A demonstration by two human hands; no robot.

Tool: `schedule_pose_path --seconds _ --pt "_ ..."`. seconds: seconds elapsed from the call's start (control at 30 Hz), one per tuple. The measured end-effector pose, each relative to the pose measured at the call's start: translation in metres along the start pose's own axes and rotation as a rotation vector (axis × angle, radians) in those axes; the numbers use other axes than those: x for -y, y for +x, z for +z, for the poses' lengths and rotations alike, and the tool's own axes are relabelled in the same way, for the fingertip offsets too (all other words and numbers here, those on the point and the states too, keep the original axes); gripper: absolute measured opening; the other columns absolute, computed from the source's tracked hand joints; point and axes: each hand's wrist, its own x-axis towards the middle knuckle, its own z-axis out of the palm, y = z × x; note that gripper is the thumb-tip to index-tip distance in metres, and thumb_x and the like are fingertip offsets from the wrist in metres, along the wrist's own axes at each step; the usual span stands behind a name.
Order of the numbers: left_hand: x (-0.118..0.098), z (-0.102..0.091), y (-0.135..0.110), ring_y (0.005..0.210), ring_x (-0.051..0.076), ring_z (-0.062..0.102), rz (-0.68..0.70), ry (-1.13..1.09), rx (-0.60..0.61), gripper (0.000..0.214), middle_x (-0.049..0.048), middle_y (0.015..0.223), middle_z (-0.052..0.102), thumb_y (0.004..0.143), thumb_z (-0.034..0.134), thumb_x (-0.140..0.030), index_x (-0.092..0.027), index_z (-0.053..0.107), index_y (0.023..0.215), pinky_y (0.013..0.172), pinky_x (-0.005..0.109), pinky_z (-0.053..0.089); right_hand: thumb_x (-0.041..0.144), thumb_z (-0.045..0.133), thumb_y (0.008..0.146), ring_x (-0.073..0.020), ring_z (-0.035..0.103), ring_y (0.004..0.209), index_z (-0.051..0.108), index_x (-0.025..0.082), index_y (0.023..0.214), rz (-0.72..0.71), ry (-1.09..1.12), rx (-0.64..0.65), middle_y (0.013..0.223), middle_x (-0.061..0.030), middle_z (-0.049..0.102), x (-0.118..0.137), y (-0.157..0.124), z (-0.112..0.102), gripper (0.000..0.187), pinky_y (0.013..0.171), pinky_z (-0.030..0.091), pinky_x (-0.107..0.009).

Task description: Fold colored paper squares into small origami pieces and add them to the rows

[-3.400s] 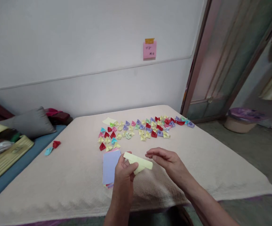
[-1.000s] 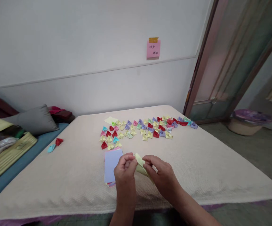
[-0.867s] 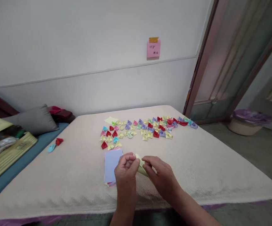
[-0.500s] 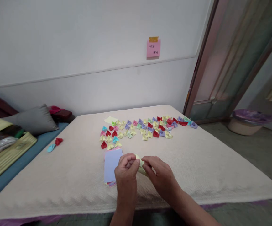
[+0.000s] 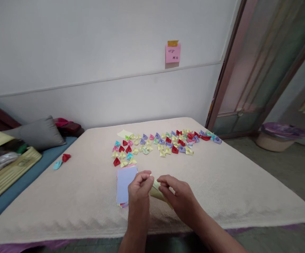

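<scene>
A pale yellow sheet of paper (image 5: 157, 193), partly folded, is held between both hands above the front of the table. My left hand (image 5: 139, 188) pinches its upper left edge between thumb and fingers. On the other side, my right hand (image 5: 177, 193) is closed on the paper's right part, thumb under the curled fingers. Part of the sheet is hidden behind the fingers. Just left of my left hand lies a stack of coloured paper (image 5: 126, 184) with a lilac sheet on top. Beyond the hands, rows of small folded paper boats (image 5: 168, 150) in several colours cover the cloth.
The cream cloth-covered table (image 5: 234, 186) reaches to the white wall, where a pink note (image 5: 173, 54) is taped. A red and a blue folded paper piece (image 5: 58, 164) lie at the left. A grey pillow (image 5: 40, 133) is beyond; a lined bin (image 5: 276, 140) stands right.
The yellow paper has turned and opened out, with more of it showing below the hands. Both hands have shifted only slightly.
</scene>
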Motion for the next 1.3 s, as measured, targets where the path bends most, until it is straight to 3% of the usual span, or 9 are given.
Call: schedule_pose_path --seconds 0.13,0.3,0.4,0.63,0.83,1.03,1.2,1.3 --pt "-0.003 0.003 0.0 0.054 0.009 0.046 -0.058 -0.171 0.069 0.018 -0.0042 0.062 0.052 0.073 0.066 -0.031 -0.016 0.056 0.073 0.052 0.021 0.035 0.015 0.053 0.079 -0.0126 0.057 0.063 0.062 0.018 0.087 0.201 0.214 0.05 0.068 0.0017 0.063 0.005 0.003 -0.005 0.013 0.062 0.045 -0.022" --pt "-0.006 0.01 0.003 0.049 0.007 0.047 -0.074 -0.205 0.03 0.048 -0.0095 0.058 0.05 0.054 0.076 -0.019 -0.019 0.051 0.095 0.05 0.019 0.035 0.02 0.054 0.079 -0.0128 0.055 0.062 0.063 0.018 0.084 0.279 0.295 0.055 0.066 0.0017 0.061 0.007 0.004 -0.009 0.01 0.059 0.042 -0.022" --pt "-0.01 0.011 0.001 0.044 0.005 0.04 -0.057 -0.186 0.028 0.046 -0.0115 0.053 0.044 0.055 0.074 -0.018 -0.019 0.052 0.095 0.047 0.018 0.03 0.018 0.055 0.078 -0.0125 0.054 0.061 0.063 0.018 0.083 0.286 0.309 0.068 0.065 0.0023 0.061 0.006 0.004 -0.01 0.01 0.059 0.041 -0.022" --pt "-0.023 0.01 -0.007 0.045 0.005 0.031 -0.008 -0.094 -0.02 0.031 -0.0108 0.051 0.035 0.073 0.062 -0.025 -0.017 0.054 0.102 0.047 0.019 0.026 0.015 0.055 0.073 -0.0111 0.05 0.058 0.059 0.018 0.079 0.359 0.437 0.098 0.062 0.004 0.056 0.009 0.005 -0.009 0.008 0.055 0.039 -0.021" --pt "-0.02 0.007 -0.001 0.051 0.008 0.042 0.011 -0.071 0.033 0.05 -0.006 0.062 0.053 0.066 0.067 -0.022 -0.016 0.048 0.111 0.051 0.02 0.031 0.017 0.058 0.072 -0.0104 0.049 0.056 0.059 0.018 0.079 0.385 0.483 0.104 0.06 0.0052 0.054 0.008 0.006 -0.01 0.007 0.054 0.038 -0.021" --pt "-0.019 0.006 -0.001 0.051 0.007 0.042 0.021 -0.077 0.001 0.041 -0.0065 0.06 0.05 0.071 0.063 -0.024 -0.016 0.051 0.109 0.052 0.02 0.031 0.016 0.058 0.071 -0.0105 0.05 0.056 0.059 0.018 0.077 0.391 0.472 0.101 0.06 0.0053 0.055 0.008 0.007 -0.008 0.007 0.054 0.038 -0.021" --pt "-0.012 0.007 0.003 0.051 0.008 0.044 -0.031 -0.102 0.076 0.062 -0.0069 0.062 0.051 0.054 0.073 -0.018 -0.016 0.05 0.111 0.05 0.02 0.032 0.018 0.058 0.072 -0.0101 0.049 0.055 0.059 0.018 0.079 0.421 0.517 0.098 0.06 0.0053 0.054 0.004 0.006 -0.008 0.006 0.052 0.038 -0.021" --pt "-0.014 0.007 0.002 0.049 0.008 0.042 -0.001 -0.091 0.059 0.055 -0.0067 0.06 0.052 0.059 0.07 -0.019 -0.016 0.052 0.11 0.05 0.02 0.03 0.018 0.06 0.071 -0.0097 0.048 0.053 0.059 0.018 0.078 0.444 0.539 0.1 0.058 0.0062 0.053 0.004 0.006 -0.009 0.008 0.05 0.036 -0.02"
